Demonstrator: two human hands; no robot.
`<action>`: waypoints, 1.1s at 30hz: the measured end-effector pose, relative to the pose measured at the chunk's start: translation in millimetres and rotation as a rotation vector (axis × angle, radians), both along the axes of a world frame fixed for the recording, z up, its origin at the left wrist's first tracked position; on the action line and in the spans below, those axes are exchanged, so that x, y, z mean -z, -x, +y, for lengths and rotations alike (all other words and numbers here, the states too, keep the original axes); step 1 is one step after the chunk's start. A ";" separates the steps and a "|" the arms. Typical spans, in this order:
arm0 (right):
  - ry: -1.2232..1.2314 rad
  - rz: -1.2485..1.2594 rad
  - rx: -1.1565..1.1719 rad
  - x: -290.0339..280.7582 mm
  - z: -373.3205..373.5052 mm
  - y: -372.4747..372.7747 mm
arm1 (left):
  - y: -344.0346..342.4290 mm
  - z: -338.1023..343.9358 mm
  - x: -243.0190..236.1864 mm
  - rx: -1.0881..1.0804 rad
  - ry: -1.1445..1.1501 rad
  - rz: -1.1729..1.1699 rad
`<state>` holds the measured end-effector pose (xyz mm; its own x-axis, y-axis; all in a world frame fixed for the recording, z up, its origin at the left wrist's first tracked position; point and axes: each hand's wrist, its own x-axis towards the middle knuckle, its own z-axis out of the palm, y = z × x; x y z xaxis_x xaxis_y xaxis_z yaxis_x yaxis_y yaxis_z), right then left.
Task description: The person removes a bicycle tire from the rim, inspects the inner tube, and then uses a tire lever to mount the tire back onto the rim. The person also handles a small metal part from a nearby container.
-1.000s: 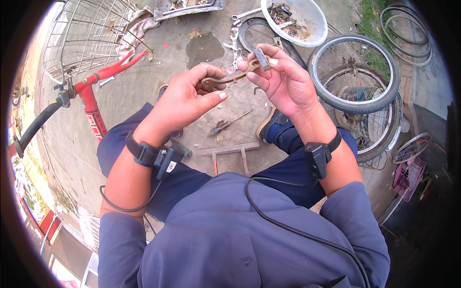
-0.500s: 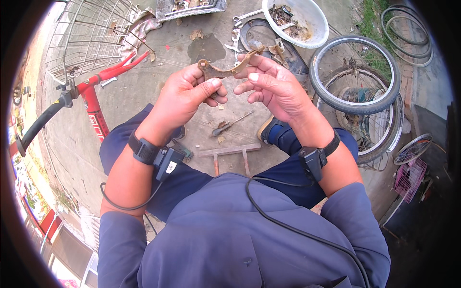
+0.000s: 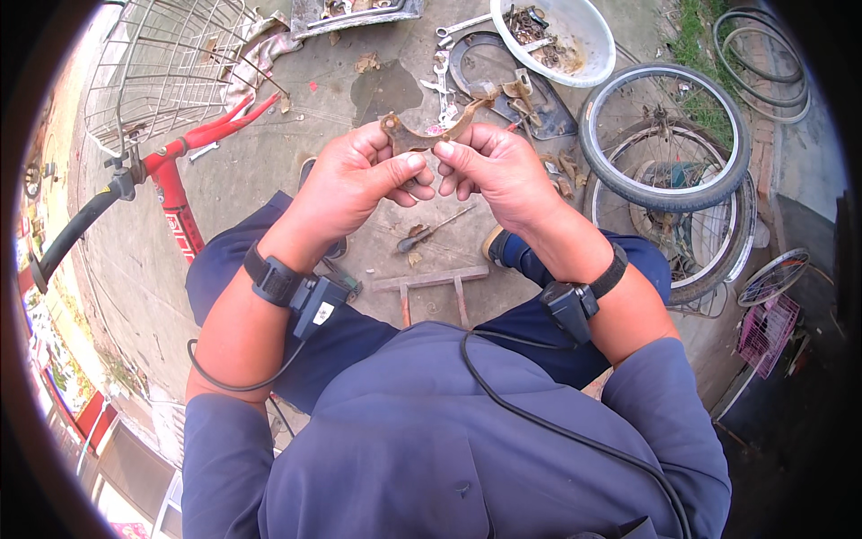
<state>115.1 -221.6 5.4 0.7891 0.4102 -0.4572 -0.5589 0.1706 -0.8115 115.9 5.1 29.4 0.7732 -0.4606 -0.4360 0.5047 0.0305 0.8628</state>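
Observation:
A rusty curved metal bracket [image 3: 417,141] is held up in front of me, its hollow side facing away. My left hand [image 3: 366,171] pinches its left end between thumb and fingers. On the other side, my right hand [image 3: 489,162] grips the bracket near its right part, thumb on top. Both hands are almost touching. One tip of the bracket sticks up past my right fingers. Below them on the ground lies a screwdriver [image 3: 422,235], and beyond the bracket are several wrenches [image 3: 441,72].
At the left stands a red bicycle frame [image 3: 171,193] with a wire basket [image 3: 162,72]. A white basin [image 3: 588,54] of metal parts is at the far right, beside stacked bicycle wheels [image 3: 588,135]. A small wooden stool [image 3: 431,279] sits between my legs.
My right hand has closed in toward the left, its fingers now pressed onto the bracket instead of spread. The bracket has shifted slightly right.

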 end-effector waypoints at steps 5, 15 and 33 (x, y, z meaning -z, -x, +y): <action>0.034 0.046 -0.017 -1.5 0.1 -0.8 | 0.6 -1.3 4.8 -0.036 -0.008 0.001; 0.030 0.155 -0.018 -1.5 0.3 1.4 | 3.0 -3.9 10.7 -0.123 -0.086 -0.066; 0.725 -0.722 -0.610 0.0 5.3 23.7 | -2.5 4.6 9.9 -0.244 -0.165 -0.107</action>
<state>91.3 -216.3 5.4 0.7236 0.6362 -0.2676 0.2370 -0.5931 -0.7694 118.4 9.7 19.5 0.8978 -0.1853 -0.3996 0.4058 -0.0046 0.9140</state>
